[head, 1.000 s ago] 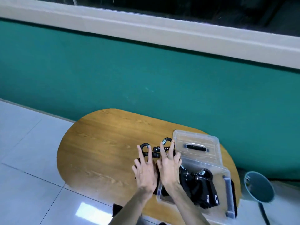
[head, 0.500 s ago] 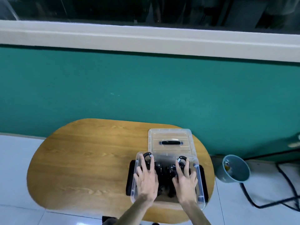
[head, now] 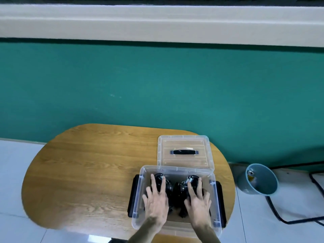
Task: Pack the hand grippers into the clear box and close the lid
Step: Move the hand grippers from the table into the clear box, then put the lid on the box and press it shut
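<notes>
The clear box (head: 139, 192) stands open on the right end of the wooden table (head: 87, 172). Several black hand grippers (head: 177, 190) with metal springs lie inside it. My left hand (head: 156, 202) lies flat on the left grippers, fingers spread. My right hand (head: 198, 201) lies flat on the right ones in the same way. Both palms hide much of the grippers. The clear lid (head: 184, 142), with a black handle (head: 184, 152), lies flat on the table just behind the box.
Black latches (head: 132, 193) hang on both short sides of the box. A teal bucket (head: 261, 179) stands on the floor to the right of the table, with black cables (head: 315, 183) beyond it. A green wall runs close behind the table.
One second ago my hands were on grippers lying on the table left of the box. They moved right with them into the box, where they have stayed since.
</notes>
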Motion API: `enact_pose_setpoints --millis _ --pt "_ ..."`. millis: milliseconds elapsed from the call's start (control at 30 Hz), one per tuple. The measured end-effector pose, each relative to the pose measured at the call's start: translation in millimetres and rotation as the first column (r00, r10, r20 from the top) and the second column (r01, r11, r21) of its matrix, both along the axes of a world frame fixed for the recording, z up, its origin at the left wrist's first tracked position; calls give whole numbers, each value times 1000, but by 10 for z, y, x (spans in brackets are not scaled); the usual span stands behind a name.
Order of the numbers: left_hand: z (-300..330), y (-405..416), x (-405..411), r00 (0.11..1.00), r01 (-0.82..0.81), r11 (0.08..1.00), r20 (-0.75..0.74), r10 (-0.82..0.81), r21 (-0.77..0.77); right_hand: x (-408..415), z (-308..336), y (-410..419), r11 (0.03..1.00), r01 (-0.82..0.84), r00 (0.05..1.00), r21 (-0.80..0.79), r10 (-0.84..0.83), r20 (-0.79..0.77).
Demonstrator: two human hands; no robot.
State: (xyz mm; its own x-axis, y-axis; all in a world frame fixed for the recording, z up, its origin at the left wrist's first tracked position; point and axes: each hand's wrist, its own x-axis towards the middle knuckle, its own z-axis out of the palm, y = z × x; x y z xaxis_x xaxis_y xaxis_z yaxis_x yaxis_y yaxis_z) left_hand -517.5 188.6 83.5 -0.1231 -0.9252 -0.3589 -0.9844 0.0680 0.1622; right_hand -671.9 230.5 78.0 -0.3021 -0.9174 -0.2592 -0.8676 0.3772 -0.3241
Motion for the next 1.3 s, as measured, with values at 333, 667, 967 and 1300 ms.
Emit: enact_pose_setpoints --millis 333,667,967,1300 --pt "-52 -58 -46 996 57 997 69 -60 49 -90 -170 -75 995 -52 997 86 47 60" --pt "0 -101 -70 989 95 991 104 -105 95 -84 -321 -24 1000 -6 995 -6 6 95" --pt "182 -235 191 966 188 973 -155 -208 -138 -66 121 -147 989 -17 999 -144 24 48" --pt "263 -1437 368 952 250 949 -128 -277 -194 -493 590 -834 982 -14 999 -190 5 -45"
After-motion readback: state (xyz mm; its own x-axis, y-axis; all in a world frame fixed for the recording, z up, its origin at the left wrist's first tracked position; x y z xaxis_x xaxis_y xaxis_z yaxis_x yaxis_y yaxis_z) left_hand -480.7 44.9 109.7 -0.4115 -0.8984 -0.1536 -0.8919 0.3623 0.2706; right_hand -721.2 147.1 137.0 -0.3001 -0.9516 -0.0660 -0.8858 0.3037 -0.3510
